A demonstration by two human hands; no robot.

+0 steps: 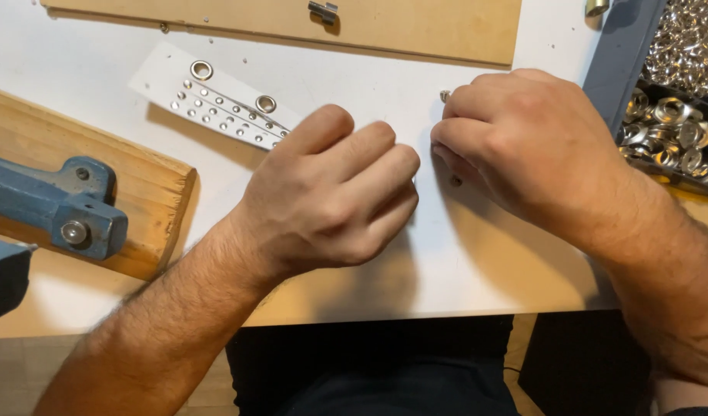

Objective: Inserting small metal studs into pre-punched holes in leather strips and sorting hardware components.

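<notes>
My left hand point(334, 192) rests knuckles-up on the white table point(76, 69), fingers curled in; whatever is under it is hidden. It covers the near end of a white strip point(215, 96) punched with small holes and set with two metal eyelets. My right hand point(523, 142) lies just to the right, fingers curled, pinching small metal pieces: one small eyelet point(445, 95) shows at the fingertips and another bit point(455, 182) peeks out below them. The two hands are almost touching.
A blue metal press point(57, 204) is mounted on a wooden block point(138, 192) at the left. A wooden board point(415, 27) with a metal clip lies along the far edge. A divided tray point(619, 62) full of shiny eyelets point(677, 135) stands at the right.
</notes>
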